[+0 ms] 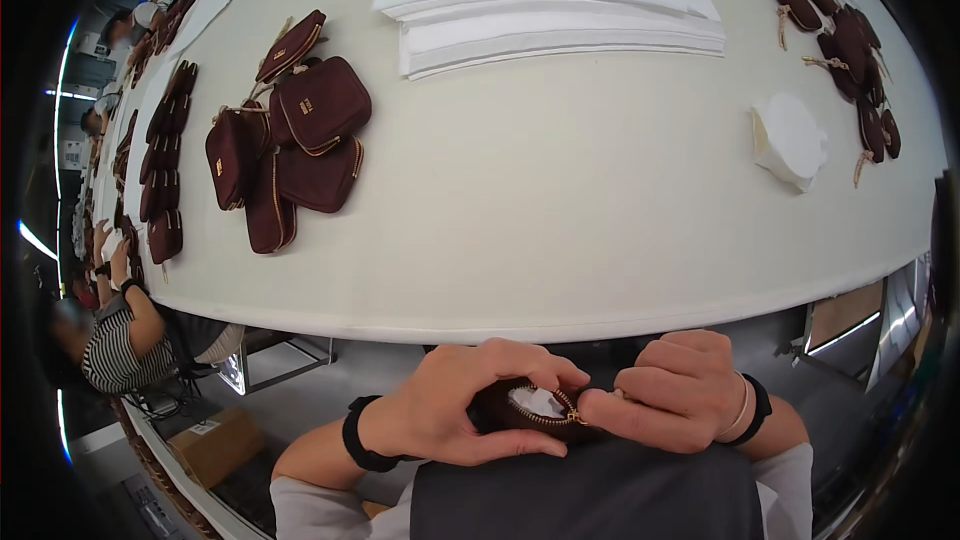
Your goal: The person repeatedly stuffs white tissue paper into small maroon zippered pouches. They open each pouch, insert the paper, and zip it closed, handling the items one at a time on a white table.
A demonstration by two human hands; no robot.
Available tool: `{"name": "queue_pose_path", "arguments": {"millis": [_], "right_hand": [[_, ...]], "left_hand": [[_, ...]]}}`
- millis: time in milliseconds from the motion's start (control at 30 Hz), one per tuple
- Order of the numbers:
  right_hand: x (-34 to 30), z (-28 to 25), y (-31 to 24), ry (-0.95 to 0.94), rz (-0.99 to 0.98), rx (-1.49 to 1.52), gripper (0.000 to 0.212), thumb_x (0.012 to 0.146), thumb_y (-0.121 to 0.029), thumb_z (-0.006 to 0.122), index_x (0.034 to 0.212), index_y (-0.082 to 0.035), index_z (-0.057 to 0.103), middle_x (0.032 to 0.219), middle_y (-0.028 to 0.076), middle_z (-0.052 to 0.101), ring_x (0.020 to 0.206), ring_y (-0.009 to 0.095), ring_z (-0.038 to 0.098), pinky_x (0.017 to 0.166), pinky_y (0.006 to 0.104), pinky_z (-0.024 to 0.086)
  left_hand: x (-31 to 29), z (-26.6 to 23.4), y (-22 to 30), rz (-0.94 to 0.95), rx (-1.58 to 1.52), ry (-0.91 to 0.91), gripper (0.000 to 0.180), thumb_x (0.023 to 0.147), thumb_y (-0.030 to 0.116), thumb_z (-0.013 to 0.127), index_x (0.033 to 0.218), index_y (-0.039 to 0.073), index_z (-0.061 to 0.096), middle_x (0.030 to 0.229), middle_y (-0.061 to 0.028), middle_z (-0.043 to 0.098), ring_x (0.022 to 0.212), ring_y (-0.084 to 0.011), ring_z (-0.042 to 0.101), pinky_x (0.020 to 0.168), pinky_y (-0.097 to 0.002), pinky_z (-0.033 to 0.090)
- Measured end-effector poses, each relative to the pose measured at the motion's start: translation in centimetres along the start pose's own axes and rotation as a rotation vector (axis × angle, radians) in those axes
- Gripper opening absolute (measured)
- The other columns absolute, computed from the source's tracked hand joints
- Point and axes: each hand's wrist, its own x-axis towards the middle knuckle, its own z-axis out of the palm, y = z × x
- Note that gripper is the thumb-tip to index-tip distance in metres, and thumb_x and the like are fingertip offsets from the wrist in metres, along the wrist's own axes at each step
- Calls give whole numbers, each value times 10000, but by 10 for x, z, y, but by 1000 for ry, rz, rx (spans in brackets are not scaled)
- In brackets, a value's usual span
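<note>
A small dark maroon zip pouch [490, 404] is held in front of my lap, below the table's near edge. My left hand [465, 402] wraps around it, thumb along the near side and fingers over the far side. Its gold-toothed zipper is partly open, and white stuffing [538, 402] shows in the gap. At the right end of that gap sits the gold zipper slider [577, 417]. My right hand [675, 395] is closed with curled fingers right beside the slider, pinching the zipper pull, which the fingers mostly hide.
On the white table [560, 190] lie a heap of maroon pouches [325, 105] at left, rows of pouches [165, 170] beyond, and more pouches with beige cords [850, 50] at right. White sheets [560, 35] are stacked at the far side; crumpled white paper [790, 140] lies right. A person in stripes [125, 345] sits left.
</note>
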Motion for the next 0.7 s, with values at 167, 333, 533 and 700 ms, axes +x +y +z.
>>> {"name": "queue_pose_path", "arguments": {"millis": [167, 333, 533, 700], "right_hand": [[-3, 2, 3, 15, 19, 24, 260, 669, -141, 753, 929, -141, 761, 645, -58, 448, 518, 61, 410, 432, 208, 274], [-9, 4, 5, 10, 32, 21, 261, 671, -132, 747, 931, -139, 766, 645, -58, 458, 519, 63, 414, 430, 211, 277], [-14, 3, 3, 29, 45, -8, 255, 668, -146, 751, 923, -148, 766, 651, -71, 467, 522, 57, 412, 431, 212, 254], [-9, -2, 1, -2, 38, -32, 247, 668, -150, 752, 914, -150, 767, 657, -76, 479, 527, 53, 419, 437, 211, 257]], "left_hand": [[-11, 6, -28, 112, -148, 67, 564, 708, 7, 923, 1142, 73, 570, 1188, -278, 684, 1086, -391, 720, 852, -417, 630], [-5, 12, -34, 191, -6, 157, 441, 721, 106, 939, 1057, 70, 654, 1106, -169, 743, 874, -225, 757, 647, -272, 610], [0, 10, -28, 217, 201, 111, 320, 729, 138, 924, 946, 55, 704, 1080, -146, 745, 821, -232, 750, 657, -284, 610], [3, 15, -25, 298, 345, 98, 307, 741, 183, 914, 922, 57, 701, 1038, -140, 743, 813, -250, 734, 679, -299, 608]]}}
